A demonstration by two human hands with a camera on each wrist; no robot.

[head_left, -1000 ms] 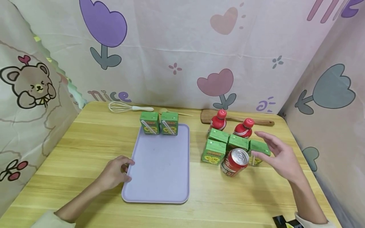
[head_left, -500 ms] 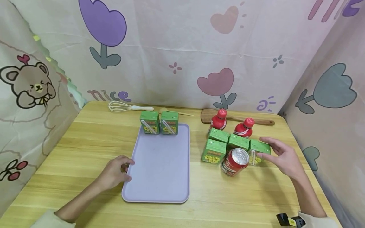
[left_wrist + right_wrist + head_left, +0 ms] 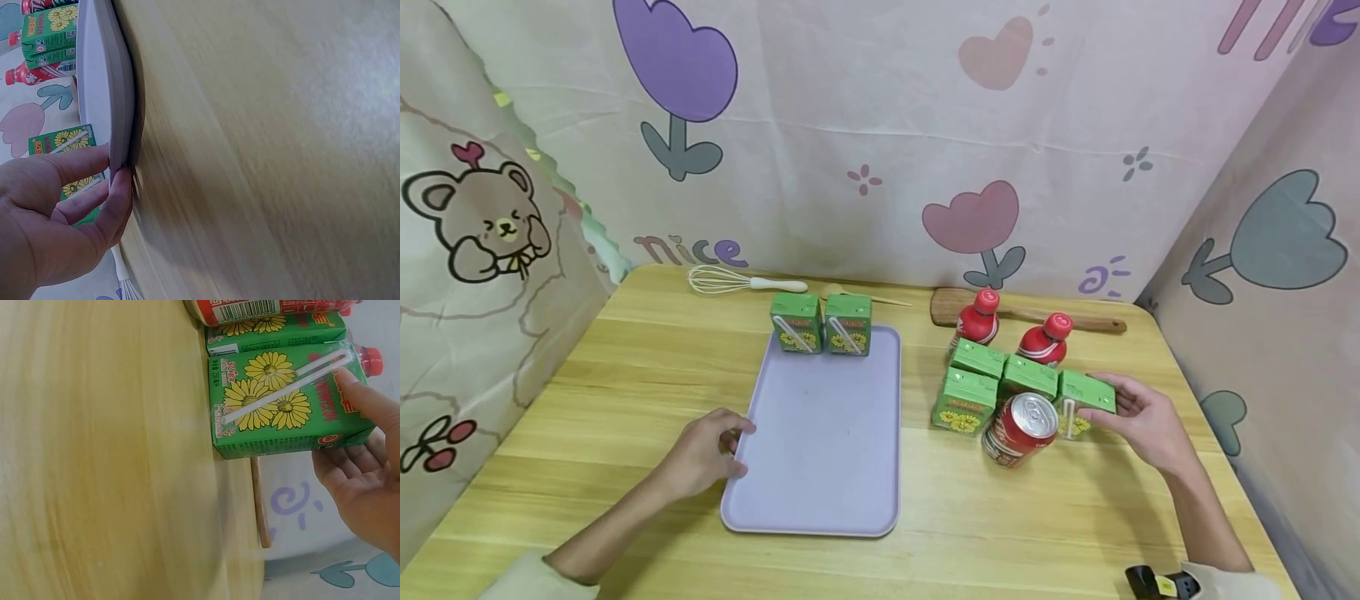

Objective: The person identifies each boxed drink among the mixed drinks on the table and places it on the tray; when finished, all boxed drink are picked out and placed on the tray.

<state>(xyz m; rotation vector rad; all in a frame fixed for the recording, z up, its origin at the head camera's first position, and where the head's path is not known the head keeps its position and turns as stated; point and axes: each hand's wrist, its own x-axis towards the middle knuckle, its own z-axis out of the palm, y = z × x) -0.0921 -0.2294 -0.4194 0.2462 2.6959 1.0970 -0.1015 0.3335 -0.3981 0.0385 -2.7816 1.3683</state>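
Note:
My left hand pinches the left rim of a lilac tray; in the left wrist view the thumb lies on the rim, with fingers under it. Two green drink cartons with straws stand at the tray's far end. On the right, my right hand grips the rightmost green drink carton, thumb on its front face and fingers behind, partly hidden. That carton stands on the table beside several others like it. Just left of it is a red soda can.
Two red-capped bottles stand behind the right-hand cartons. Along the table's back edge lie a whisk, a thin wooden utensil and a wooden spatula. Printed cloth walls in the table.
My right hand has come down and around the rightmost carton, thumb now against its front. The left hand stays on the tray's rim, and the tray has not moved.

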